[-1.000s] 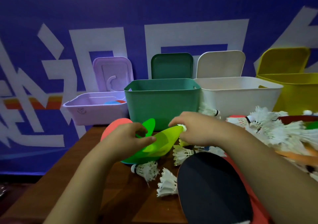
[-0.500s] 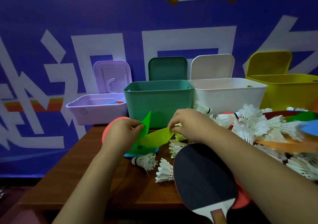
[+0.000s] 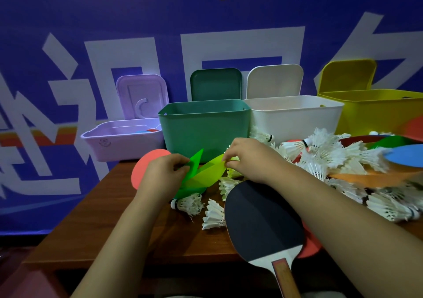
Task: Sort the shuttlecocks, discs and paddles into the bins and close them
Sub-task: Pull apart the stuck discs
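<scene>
My left hand (image 3: 163, 171) pinches a dark green disc (image 3: 194, 163) that stands on edge. My right hand (image 3: 248, 158) pinches the right end of a lime green disc (image 3: 206, 171) that bends between both hands. Both hands hover just in front of the green bin (image 3: 203, 126). A red disc (image 3: 142, 167) lies left of my left hand. A black paddle (image 3: 261, 220) lies under my right forearm. Two loose shuttlecocks (image 3: 190, 204) lie below the discs, and a big heap of shuttlecocks (image 3: 332, 158) fills the right side.
Four open bins line the wall: lilac (image 3: 121, 139) with discs inside, green, white (image 3: 295, 117) and yellow (image 3: 375, 110), lids propped behind them. Blue (image 3: 407, 155) and orange (image 3: 375, 177) discs lie on the heap. The table's bare wood (image 3: 96, 224) shows at left front.
The dark green disc has tipped from flat to standing on edge in my left hand. Both hands have drawn closer together, and the lime disc bends more between them.
</scene>
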The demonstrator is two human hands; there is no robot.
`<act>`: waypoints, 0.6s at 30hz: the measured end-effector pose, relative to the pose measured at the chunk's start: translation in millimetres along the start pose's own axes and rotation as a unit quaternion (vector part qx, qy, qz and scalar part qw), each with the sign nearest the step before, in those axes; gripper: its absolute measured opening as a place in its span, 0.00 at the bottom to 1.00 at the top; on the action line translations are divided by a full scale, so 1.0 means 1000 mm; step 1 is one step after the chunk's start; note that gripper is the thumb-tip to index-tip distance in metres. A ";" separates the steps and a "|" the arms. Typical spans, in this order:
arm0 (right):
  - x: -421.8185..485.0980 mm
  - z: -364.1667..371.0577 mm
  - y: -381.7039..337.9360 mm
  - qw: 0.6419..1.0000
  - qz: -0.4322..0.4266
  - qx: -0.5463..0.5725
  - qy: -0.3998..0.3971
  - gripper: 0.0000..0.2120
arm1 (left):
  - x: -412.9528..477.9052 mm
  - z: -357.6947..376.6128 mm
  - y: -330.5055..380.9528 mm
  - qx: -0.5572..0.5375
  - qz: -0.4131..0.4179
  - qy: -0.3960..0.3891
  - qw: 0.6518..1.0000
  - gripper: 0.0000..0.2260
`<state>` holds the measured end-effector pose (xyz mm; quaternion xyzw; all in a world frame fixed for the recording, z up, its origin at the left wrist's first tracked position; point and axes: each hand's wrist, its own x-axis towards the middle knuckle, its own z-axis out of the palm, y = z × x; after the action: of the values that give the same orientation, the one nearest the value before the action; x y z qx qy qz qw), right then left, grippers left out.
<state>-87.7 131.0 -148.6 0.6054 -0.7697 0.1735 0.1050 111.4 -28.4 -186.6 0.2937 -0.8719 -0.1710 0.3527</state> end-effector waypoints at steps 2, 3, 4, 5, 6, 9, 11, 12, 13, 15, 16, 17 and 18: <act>-0.001 -0.003 0.001 1.000 0.003 0.006 0.014 0.09 | -0.002 -0.004 0.004 -0.025 -0.005 0.026 0.999 0.08; -0.001 -0.005 0.001 1.000 0.004 0.011 0.027 0.08 | -0.003 -0.007 0.005 -0.037 -0.008 0.039 0.998 0.08; -0.001 -0.008 0.003 0.999 0.007 0.016 0.042 0.08 | -0.003 -0.011 0.006 -0.051 -0.011 0.054 0.997 0.08; -0.002 -0.011 0.003 0.998 0.010 0.020 0.057 0.09 | -0.003 -0.015 0.007 -0.066 -0.014 0.068 0.995 0.07; -0.002 -0.015 0.004 0.997 0.016 0.024 0.071 0.09 | -0.002 -0.020 0.008 -0.085 -0.017 0.080 0.993 0.07; -0.003 -0.030 0.007 0.992 0.030 0.034 0.118 0.09 | 0.002 -0.032 0.014 -0.166 -0.026 0.108 0.980 0.05; -0.005 -0.039 0.009 0.987 0.039 0.043 0.149 0.08 | 0.005 -0.039 0.021 -0.204 -0.028 0.117 0.972 0.06; -0.006 -0.043 0.010 0.984 0.046 0.051 0.163 0.09 | 0.006 -0.042 0.025 -0.219 -0.028 0.119 0.968 0.07; -0.008 -0.046 0.011 0.981 0.053 0.058 0.175 0.09 | 0.008 -0.045 0.029 -0.233 -0.028 0.119 0.965 0.07; -0.011 -0.051 0.012 0.975 0.063 0.070 0.200 0.09 | 0.010 -0.049 0.035 -0.252 -0.022 0.119 0.960 0.07; -0.013 -0.054 0.014 0.972 0.067 0.076 0.213 0.09 | 0.011 -0.051 0.038 -0.259 -0.014 0.119 0.959 0.07; -0.015 -0.056 0.016 0.968 0.069 0.083 0.227 0.08 | 0.012 -0.052 0.041 -0.265 -0.005 0.117 0.957 0.07; -0.017 -0.058 0.018 0.964 0.073 0.091 0.239 0.08 | 0.013 -0.053 0.044 -0.271 0.004 0.115 0.956 0.07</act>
<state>-103.3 172.6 -103.9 0.4953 -0.7457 0.3891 0.2174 123.9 -7.6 -120.9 0.2015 -0.7472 -0.3645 0.5179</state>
